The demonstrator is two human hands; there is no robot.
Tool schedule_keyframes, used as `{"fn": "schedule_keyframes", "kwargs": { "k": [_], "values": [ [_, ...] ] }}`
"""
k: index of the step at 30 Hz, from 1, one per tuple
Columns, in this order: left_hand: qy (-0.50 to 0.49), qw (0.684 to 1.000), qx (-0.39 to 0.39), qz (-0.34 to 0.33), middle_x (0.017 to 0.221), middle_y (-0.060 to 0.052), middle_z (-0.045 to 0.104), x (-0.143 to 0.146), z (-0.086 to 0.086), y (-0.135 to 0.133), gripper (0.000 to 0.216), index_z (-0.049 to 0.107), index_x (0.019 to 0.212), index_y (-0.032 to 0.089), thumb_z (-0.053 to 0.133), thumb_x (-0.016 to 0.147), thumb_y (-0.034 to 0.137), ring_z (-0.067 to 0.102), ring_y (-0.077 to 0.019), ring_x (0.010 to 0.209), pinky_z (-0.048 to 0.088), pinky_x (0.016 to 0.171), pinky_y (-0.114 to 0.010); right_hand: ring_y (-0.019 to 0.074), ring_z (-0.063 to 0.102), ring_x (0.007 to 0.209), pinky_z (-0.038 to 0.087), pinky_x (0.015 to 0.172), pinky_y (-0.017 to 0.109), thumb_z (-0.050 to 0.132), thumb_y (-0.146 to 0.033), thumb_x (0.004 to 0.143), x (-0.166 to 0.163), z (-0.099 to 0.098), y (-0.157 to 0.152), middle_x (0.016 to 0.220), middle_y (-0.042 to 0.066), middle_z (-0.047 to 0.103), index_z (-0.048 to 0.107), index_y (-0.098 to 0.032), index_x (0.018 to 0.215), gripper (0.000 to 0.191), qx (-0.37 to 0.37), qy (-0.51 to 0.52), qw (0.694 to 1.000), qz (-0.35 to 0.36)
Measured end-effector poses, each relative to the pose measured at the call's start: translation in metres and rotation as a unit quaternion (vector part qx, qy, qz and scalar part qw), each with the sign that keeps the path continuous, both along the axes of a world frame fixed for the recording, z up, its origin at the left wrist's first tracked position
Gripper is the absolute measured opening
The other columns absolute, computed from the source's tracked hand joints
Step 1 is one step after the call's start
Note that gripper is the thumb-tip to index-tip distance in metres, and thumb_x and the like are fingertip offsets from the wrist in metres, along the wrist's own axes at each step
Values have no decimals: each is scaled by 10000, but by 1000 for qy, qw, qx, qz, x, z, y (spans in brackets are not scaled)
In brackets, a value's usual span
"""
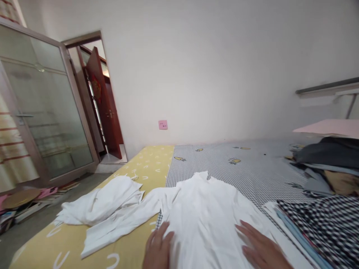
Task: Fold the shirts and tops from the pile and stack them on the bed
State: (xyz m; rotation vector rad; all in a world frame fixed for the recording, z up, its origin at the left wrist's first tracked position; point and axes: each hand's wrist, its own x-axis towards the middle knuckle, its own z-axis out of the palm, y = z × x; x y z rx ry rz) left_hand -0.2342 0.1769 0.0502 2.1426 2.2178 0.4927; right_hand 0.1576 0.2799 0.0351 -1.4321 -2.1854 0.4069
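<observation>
Has white shirt (204, 215) running lengthwise away between left hand (157, 249) and right hand (263, 248), both loosely spread, gripping nothing, with collar (202, 175) farthest.

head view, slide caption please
Left hand and right hand at a white shirt spread on a two-patterned bed.

A white long-sleeved shirt (206, 209) lies spread out, lightly creased, across the lower centre of the frame. Its collar (202, 175) points toward the picture's middle. One sleeve (123, 222) stretches to the lower left, the other slopes toward the lower right; the bottom edge cuts off the hem.
</observation>
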Motion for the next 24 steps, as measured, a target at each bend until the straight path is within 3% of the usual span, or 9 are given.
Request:
{"fn": "schedule_keyframes", "kwargs": {
  "k": [1,3,6,9,13,18,21,24],
  "values": [
    [22,997,21,-74,1610,15,342,18,4,24,505,499,1431,378,354,969,236,307,-268,1493,292,1231,-534,340,381,1437,331,1167,579,432,-571,909,-19,2,8,1558,2,421,552,-389,1411,547,3,-34,999,8],
    [28,986,32,-161,1639,35,242,50,11,70,561,308,1528,383,269,996,210,227,-222,1519,238,1248,-540,335,294,1478,257,1176,633,407,-518,945,-57,5,22,1612,-3,312,461,-410,1470,539,1,-85,996,17],
    [15,981,-37,-189,1630,11,266,67,15,123,541,212,1561,329,258,1022,352,209,-230,1524,198,1252,-563,314,246,1500,224,1181,632,346,-455,986,-91,5,47,1641,18,251,388,-394,1512,531,19,-119,993,-14],
    [41,993,-74,-87,1632,-23,258,39,15,165,544,305,1543,285,258,1015,411,179,-276,1531,134,1241,-612,306,238,1505,185,1184,632,313,-480,1005,-92,3,84,1637,9,280,382,-415,1508,512,16,-157,987,-40],
    [68,993,-46,78,1657,-64,199,-9,8,207,569,309,1543,295,228,1008,470,143,-326,1536,134,1199,-673,296,193,1520,142,1176,637,285,-489,1013,-72,5,141,1645,-16,264,385,-431,1500,501,-17,-207,975,-79],
    [46,988,-50,142,1667,-32,210,-30,7,234,636,297,1544,336,201,970,590,136,-364,1533,145,1185,-685,256,198,1517,168,1173,578,275,-536,1000,-52,10,195,1658,-33,239,360,-418,1514,535,-56,-181,975,-114],
    [42,981,-94,164,1658,-19,248,-50,25,240,608,344,1521,349,203,969,560,195,-351,1522,207,1161,-689,250,372,1429,228,1153,515,368,-507,975,-43,10,206,1561,-24,448,540,-388,1392,467,-25,-99,984,-147],
    [60,975,-105,185,1470,-92,563,-76,54,245,533,624,1288,306,236,972,491,490,-379,1352,239,1108,-728,263,621,1087,367,1013,477,278,-435,996,-33,17,212,1160,77,727,707,-249,1119,484,2,-18,967,-252]
  ]
}}
